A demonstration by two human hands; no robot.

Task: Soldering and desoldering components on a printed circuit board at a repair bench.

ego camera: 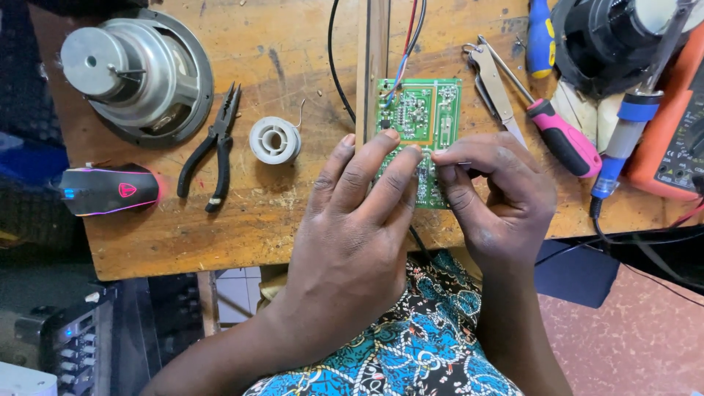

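One green circuit board lies at the upper centre of the frame on the wooden table, with thin red, blue and black wires running off its top edge. The left hand rests flat on the board's lower left part, its fingers pressed together and stretched forward. The right hand sits just beside it at the board's lower right, thumb and forefinger pinching a thin metal pin or lead whose kind cannot be told.

Counted around them: one speaker driver at upper left, one pair of black pliers, one solder spool, one lit computer mouse at the left edge, one pink-handled screwdriver, one blue-handled tool, one soldering iron and one orange multimeter at the right.

The table is worn, scratched bare wood. Below it show a reddish floor at lower right and dark audio gear at lower left
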